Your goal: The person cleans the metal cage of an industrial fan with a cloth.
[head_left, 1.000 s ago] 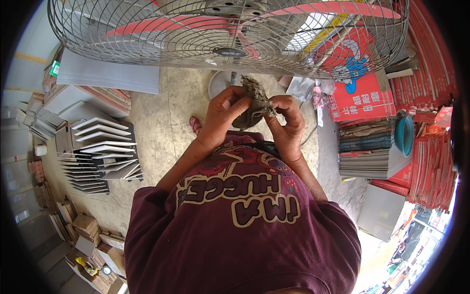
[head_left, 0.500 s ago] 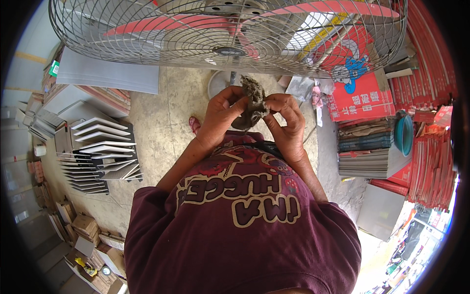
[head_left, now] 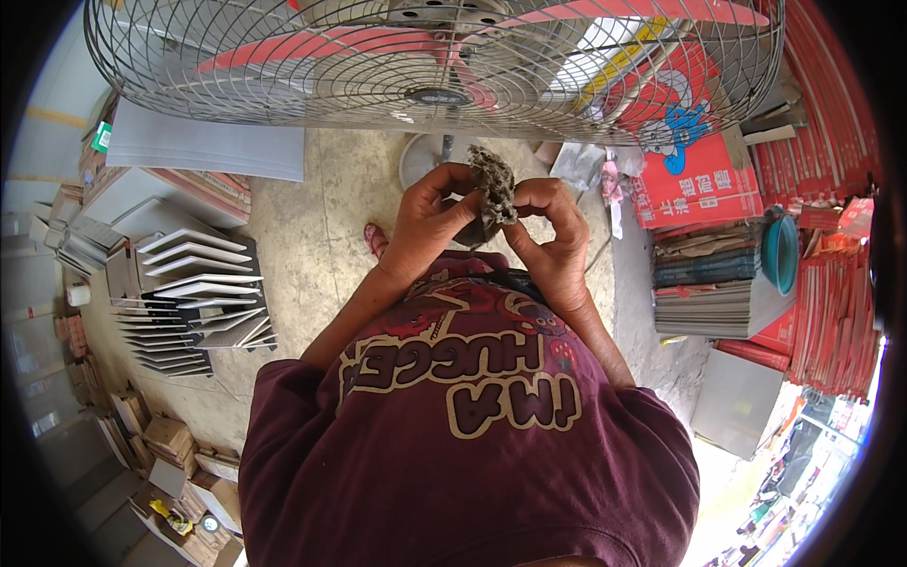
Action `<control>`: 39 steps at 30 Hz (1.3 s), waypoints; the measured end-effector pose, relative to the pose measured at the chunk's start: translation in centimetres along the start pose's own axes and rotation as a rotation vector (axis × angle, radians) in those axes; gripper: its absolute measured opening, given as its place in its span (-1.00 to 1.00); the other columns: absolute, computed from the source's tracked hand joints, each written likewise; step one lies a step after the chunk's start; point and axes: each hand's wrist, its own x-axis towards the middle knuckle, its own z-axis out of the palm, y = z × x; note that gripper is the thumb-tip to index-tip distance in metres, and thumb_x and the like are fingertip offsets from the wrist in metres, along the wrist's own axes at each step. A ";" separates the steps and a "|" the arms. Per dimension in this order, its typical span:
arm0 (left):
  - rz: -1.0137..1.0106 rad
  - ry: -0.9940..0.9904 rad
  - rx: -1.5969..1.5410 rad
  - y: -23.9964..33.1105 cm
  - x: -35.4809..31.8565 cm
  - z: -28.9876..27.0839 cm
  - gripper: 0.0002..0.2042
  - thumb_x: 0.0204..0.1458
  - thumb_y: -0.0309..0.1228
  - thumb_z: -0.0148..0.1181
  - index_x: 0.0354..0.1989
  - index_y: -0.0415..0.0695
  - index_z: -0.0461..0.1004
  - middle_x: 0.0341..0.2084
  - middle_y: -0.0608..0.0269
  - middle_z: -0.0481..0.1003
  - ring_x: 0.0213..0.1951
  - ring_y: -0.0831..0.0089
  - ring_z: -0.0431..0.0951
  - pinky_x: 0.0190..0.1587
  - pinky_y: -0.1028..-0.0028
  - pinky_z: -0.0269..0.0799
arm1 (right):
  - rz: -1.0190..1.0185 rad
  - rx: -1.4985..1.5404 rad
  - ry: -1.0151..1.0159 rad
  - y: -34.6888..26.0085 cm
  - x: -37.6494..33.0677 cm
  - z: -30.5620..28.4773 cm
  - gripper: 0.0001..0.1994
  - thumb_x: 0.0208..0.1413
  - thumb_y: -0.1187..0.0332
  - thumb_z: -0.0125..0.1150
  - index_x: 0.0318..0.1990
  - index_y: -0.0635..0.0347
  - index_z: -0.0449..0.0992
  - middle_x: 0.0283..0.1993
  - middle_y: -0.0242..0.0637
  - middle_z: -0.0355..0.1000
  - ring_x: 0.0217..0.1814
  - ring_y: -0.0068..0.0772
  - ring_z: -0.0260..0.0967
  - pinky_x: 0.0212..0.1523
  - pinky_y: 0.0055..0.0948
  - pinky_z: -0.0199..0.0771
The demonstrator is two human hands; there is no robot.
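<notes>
The concrete floor (head_left: 354,312) extends beneath the work area. Along the right side, tall stacks of red packages (head_left: 831,321) line the edge of the view. The fan (head_left: 439,96) spans the top; it has a wire guard, red blades and a round base (head_left: 420,163) on the floor. At left, a dark rack (head_left: 248,331) carries pale slabs in angled rows. Above the rack, a grey panel (head_left: 208,146) lies near the fan guard. The person's maroon shirt (head_left: 472,482), printed with pale-edged lettering, fills the lower centre. At right, a pile of grey sheets (head_left: 704,312) stands just beside the red packages. The teal basin (head_left: 780,255) is tilted on edge at the end of this pile. Reddish footwear (head_left: 374,234) shows to the left of the left wrist.

The left hand (head_left: 430,222) is clamped, thumb against forefinger, on the grey-brown piece (head_left: 496,189). The right hand (head_left: 556,241) is apart from the left, its thumb and forefinger at the piece's right edge; whether they grip it cannot be determined. The piece is located between both hands, below the fan guard. Its upper face is rough and fibrous; its lower part is darker and smoother.
</notes>
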 end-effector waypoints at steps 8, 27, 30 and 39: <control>-0.049 0.011 -0.093 0.2 0.1 -0.3 -0.80 0.10 -0.46 0.15 -0.12 -0.23 0.40 -0.32 0.35 0.47 -0.26 0.64 0.43 -0.16 0.60 0.37 | 0.043 0.016 0.033 0.5 -0.3 0.1 -0.69 -0.23 0.63 0.21 -0.26 0.17 0.41 -0.19 -0.32 0.46 -0.26 -0.52 0.39 -0.34 -0.57 0.37; 0.091 0.078 0.031 -0.2 0.5 -0.8 -0.87 0.08 -0.46 0.18 -0.23 -0.22 0.44 -0.37 0.42 0.47 -0.35 0.69 0.40 -0.28 0.66 0.32 | 0.047 -0.052 0.008 0.8 -0.1 -0.3 -0.68 -0.24 0.65 0.18 -0.24 0.16 0.43 -0.18 -0.32 0.47 -0.24 -0.44 0.38 -0.35 -0.53 0.36; 0.149 0.105 0.114 -0.2 0.6 -0.9 -0.86 0.06 -0.48 0.20 -0.25 -0.23 0.44 -0.40 0.42 0.47 -0.39 0.69 0.39 -0.32 0.65 0.32 | 0.031 -0.089 0.027 0.6 0.1 -0.4 -0.67 -0.26 0.66 0.17 -0.25 0.15 0.44 -0.18 -0.33 0.47 -0.25 -0.42 0.36 -0.35 -0.51 0.36; 0.314 0.132 0.426 -0.5 0.6 -0.4 -0.84 -0.02 -0.56 0.23 -0.26 -0.23 0.44 -0.44 0.40 0.47 -0.46 0.66 0.35 -0.36 0.64 0.31 | 0.003 -0.029 -0.017 0.2 0.5 0.1 -0.65 -0.26 0.69 0.18 -0.23 0.14 0.45 -0.20 -0.32 0.46 -0.27 -0.47 0.39 -0.38 -0.55 0.37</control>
